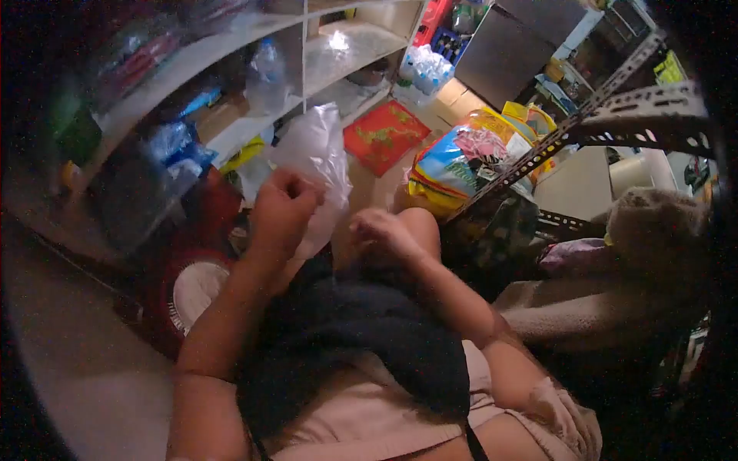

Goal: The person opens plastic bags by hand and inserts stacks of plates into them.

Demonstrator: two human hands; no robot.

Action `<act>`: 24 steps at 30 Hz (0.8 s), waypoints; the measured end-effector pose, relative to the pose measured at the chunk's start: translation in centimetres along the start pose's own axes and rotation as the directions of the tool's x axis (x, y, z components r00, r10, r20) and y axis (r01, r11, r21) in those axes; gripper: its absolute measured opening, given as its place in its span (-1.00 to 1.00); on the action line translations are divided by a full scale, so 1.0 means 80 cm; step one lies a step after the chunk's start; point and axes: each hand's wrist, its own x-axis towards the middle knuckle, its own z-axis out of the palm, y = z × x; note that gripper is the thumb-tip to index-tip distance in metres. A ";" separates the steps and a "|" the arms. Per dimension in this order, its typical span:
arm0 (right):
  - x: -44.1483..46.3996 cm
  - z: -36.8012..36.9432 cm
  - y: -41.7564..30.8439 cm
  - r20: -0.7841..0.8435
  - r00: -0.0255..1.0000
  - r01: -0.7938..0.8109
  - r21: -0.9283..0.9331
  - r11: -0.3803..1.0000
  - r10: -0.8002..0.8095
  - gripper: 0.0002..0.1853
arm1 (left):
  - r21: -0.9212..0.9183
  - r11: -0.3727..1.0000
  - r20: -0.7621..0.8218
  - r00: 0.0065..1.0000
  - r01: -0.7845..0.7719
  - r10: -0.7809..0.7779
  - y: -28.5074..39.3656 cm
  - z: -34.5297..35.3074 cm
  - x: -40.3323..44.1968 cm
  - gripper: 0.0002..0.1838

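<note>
My left hand [290,201] is raised and closed in a fist at the side of a translucent white plastic bag [329,142]. The bag puffs up beyond the fist and hangs down beside it; the fingers hide where they grip it. My right hand [378,230] is over my lap, to the right of the bag and apart from my left hand. Its fingers are curled together and slightly blurred. Whatever they may pinch does not show. Below both hands a black cloth [346,307] covers my lap.
White shelves [354,65] with bagged goods run along the left and back. A red mat [387,137] with a gold pattern lies ahead. A colourful packed sack [469,157] stands at right by a perforated metal rack [569,123]. A red round object [200,292] sits at left.
</note>
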 end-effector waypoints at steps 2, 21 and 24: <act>-0.042 0.045 -0.062 -0.001 0.998 0.057 0.343 0.938 -0.060 -0.47 | -0.050 0.996 0.057 0.996 0.073 -0.071 -0.027 0.001 -0.003 -0.83; -0.044 0.025 -0.086 -0.254 0.691 -0.150 -0.966 0.209 -0.677 -0.65 | -0.360 0.889 0.195 0.955 0.283 -0.225 -0.007 0.005 0.041 -0.82; -0.041 0.076 -0.114 0.067 0.599 0.098 -0.995 -0.010 -0.798 -0.61 | 0.213 0.959 0.385 0.886 0.186 -0.258 0.052 0.019 0.031 -0.72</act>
